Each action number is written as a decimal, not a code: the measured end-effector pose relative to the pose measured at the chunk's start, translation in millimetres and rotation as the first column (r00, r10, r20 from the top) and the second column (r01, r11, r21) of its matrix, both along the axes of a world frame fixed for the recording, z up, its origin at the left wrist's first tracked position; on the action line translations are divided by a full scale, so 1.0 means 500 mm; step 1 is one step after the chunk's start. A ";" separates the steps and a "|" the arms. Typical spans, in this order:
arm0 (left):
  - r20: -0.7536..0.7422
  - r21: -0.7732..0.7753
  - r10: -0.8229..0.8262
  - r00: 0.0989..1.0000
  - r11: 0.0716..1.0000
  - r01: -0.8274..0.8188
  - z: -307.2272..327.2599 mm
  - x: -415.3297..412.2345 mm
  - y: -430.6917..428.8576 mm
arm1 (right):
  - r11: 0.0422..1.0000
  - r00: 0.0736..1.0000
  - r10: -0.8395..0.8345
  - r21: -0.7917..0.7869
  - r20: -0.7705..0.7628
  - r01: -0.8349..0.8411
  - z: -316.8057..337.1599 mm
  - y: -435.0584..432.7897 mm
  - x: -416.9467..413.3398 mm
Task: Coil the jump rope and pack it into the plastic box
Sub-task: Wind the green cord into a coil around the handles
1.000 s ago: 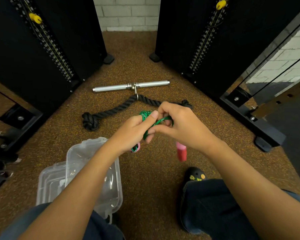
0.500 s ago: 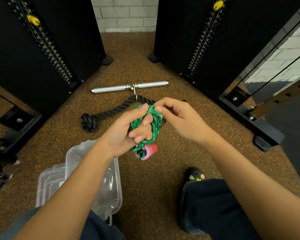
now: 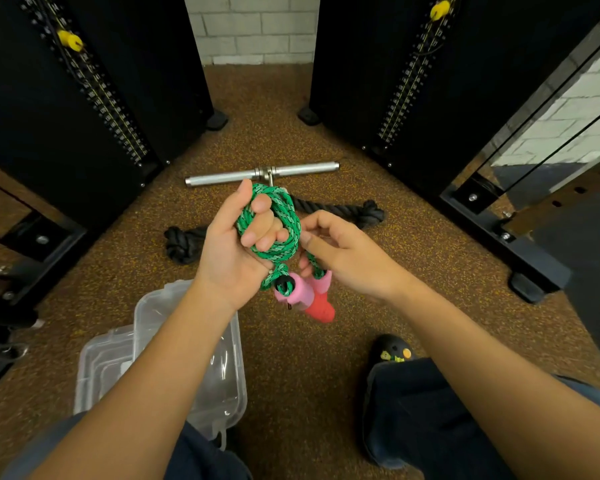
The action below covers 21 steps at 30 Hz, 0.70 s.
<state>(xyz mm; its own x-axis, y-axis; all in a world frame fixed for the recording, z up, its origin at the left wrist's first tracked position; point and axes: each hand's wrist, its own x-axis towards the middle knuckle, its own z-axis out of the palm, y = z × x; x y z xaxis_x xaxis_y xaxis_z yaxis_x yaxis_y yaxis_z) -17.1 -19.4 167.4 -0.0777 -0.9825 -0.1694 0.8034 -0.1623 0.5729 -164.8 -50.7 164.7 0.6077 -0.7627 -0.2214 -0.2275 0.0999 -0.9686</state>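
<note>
The green braided jump rope [image 3: 284, 216] is wound in loops around the fingers of my left hand [image 3: 236, 244], held above the floor. Its two handles, one pink [image 3: 293, 292] and one red [image 3: 321, 308], hang below the coil. My right hand [image 3: 340, 251] pinches the rope strand just above the red handle. The clear plastic box [image 3: 236, 341] lies open on the floor at lower left, partly hidden under my left forearm, with its lid [image 3: 101, 355] to its left.
A black thick rope attachment [image 3: 343, 209] and a chrome bar handle [image 3: 260, 173] lie on the brown speckled floor ahead. Black weight-stack towers stand left [image 3: 84, 98] and right [image 3: 395, 81]. My shoe [image 3: 392, 351] and knees are at the bottom.
The coil has grown tighter around my left fingers. My right hand dropped from the top of the coil to the strand by the red handle, and both handles now hang together.
</note>
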 end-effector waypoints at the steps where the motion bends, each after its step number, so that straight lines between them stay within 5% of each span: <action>1: 0.031 0.011 0.012 0.999 1.000 -0.012 0.001 -0.002 -0.001 | 0.999 1.000 -0.002 0.039 0.005 0.002 -0.001 0.001 0.001; 7: 0.140 -0.005 -0.013 0.990 1.000 0.014 0.006 -0.006 0.001 | 0.867 0.947 -0.074 0.489 0.313 -0.094 0.004 0.004 0.006; 13: 0.262 -0.022 0.014 0.965 1.000 -0.008 0.001 -0.008 0.003 | 0.837 0.933 -0.098 0.536 0.347 -0.112 -0.004 0.010 0.015; 17: 0.501 -0.023 0.041 0.864 0.999 -0.033 0.004 -0.023 0.007 | 0.793 0.900 -0.198 0.603 0.387 -0.084 -0.004 0.024 0.023; 21: 0.576 -0.032 -0.005 0.817 0.999 0.029 0.006 -0.029 0.008 | 0.767 0.867 -0.271 0.639 0.419 -0.068 -0.005 0.034 0.026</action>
<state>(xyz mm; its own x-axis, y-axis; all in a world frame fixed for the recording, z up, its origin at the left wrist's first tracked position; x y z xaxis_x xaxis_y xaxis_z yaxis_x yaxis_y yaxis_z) -31.6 -15.6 170.4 0.0058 -0.9884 -0.1516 0.3222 -0.1416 0.9360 -152.0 -33.8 162.1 0.6882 -0.6207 -0.3756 0.2748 0.7022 -0.6569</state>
